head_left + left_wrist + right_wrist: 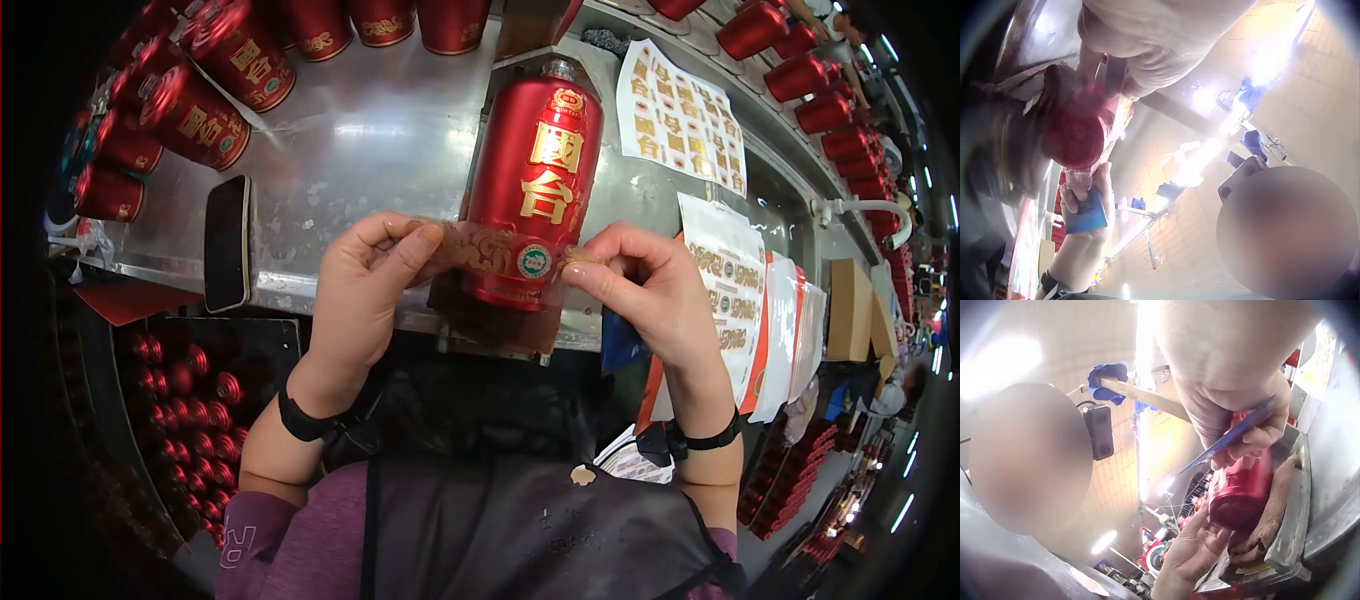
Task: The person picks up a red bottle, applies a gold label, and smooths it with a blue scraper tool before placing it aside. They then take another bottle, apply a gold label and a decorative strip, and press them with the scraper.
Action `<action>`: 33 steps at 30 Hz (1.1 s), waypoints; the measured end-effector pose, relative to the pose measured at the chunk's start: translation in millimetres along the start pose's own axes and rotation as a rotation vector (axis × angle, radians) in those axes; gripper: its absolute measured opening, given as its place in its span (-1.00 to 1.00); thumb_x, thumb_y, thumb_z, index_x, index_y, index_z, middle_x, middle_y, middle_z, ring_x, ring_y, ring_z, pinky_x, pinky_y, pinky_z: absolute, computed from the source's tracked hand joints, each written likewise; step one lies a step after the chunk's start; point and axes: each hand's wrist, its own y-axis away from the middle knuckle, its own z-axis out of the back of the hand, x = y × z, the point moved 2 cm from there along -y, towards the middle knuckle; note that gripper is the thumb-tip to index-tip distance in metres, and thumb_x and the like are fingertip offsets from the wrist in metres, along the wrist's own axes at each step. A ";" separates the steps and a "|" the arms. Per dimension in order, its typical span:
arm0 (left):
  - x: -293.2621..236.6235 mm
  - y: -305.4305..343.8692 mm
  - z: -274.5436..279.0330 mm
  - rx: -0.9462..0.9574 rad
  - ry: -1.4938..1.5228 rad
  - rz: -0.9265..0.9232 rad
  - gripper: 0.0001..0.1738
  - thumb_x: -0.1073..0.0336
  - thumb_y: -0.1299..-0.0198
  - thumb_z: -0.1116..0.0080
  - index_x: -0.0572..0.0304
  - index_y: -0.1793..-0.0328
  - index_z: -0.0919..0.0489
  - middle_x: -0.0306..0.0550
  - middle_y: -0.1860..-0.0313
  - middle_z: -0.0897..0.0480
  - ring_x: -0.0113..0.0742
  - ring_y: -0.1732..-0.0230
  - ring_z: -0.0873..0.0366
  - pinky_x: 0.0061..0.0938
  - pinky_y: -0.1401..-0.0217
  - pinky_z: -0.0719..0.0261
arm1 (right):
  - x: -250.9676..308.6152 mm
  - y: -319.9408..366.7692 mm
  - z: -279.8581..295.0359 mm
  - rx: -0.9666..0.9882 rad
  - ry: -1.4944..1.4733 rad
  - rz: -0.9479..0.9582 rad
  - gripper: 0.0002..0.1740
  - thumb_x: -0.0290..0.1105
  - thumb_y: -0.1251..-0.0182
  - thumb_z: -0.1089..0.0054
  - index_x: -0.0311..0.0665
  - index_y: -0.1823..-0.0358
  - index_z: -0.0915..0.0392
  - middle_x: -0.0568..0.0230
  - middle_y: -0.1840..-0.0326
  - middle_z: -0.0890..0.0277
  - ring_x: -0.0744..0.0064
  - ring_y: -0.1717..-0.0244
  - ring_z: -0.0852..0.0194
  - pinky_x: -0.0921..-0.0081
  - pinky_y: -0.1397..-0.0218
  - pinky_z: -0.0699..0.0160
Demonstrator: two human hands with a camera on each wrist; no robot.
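Note:
A red bottle (545, 150) with raised gold characters lies on a brown-padded rest, its base toward the person. Across its lower part runs a thin see-through label strip (492, 252) with gold scrollwork and a round green emblem. Thumb and forefinger of the left hand (365, 275) pinch the strip's left end. At the other end the right hand (652, 290) pinches it close against the bottle's side. A flat blue card (1232, 434) is tucked among the right hand's fingers, below the bottle's edge. In the left wrist view the bottle's round base (1075, 140) shows.
Printed label sheets (683, 115) lie right of the bottle, with more sheets (722, 290) nearer the person. A smartphone (228, 245) rests at the metal bench's left edge. Red lidded containers (200, 120) stand at back left; a crate below holds several red bottles (195, 415).

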 end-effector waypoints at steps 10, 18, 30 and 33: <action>0.1 -5.4 2.6 0.000 0.105 0.044 -0.87 0.37 -0.42 -0.14 0.31 0.09 -0.60 -0.05 0.08 -0.70 -0.35 0.00 -0.66 -0.34 -0.14 -0.70 | -2.9 -6.9 -2.1 0.015 -0.044 0.016 -0.85 -0.37 -0.28 -0.42 -0.28 0.36 -0.66 0.69 0.63 -0.29 0.88 0.59 -0.02 0.74 0.51 0.03; 0.0 -5.1 1.8 0.011 0.103 0.046 -0.87 0.38 -0.41 -0.16 0.32 0.08 -0.60 -0.07 0.08 -0.69 -0.37 0.02 -0.66 -0.36 -0.14 -0.69 | -2.6 -8.7 0.6 0.032 -0.015 0.004 -0.85 -0.36 -0.28 -0.42 -0.29 0.34 -0.68 0.69 0.63 -0.29 0.88 0.58 -0.01 0.74 0.51 0.05; 2.7 -7.3 1.6 0.009 0.079 0.059 -0.85 0.37 -0.41 -0.16 0.33 0.07 -0.60 -0.08 0.07 -0.70 -0.39 0.03 -0.66 -0.41 -0.12 -0.69 | -3.8 -10.8 0.5 0.045 -0.024 -0.014 -0.84 -0.37 -0.29 -0.41 -0.30 0.35 -0.67 0.69 0.63 -0.29 0.88 0.57 -0.01 0.74 0.50 0.04; 3.9 -8.0 1.3 0.001 0.062 0.073 -0.85 0.37 -0.41 -0.16 0.34 0.05 -0.61 -0.08 0.06 -0.70 -0.40 0.03 -0.66 -0.43 -0.11 -0.69 | -4.4 -10.9 1.0 0.049 -0.031 -0.014 -0.84 -0.37 -0.30 -0.41 -0.30 0.35 -0.66 0.69 0.63 -0.30 0.88 0.57 -0.03 0.74 0.50 0.03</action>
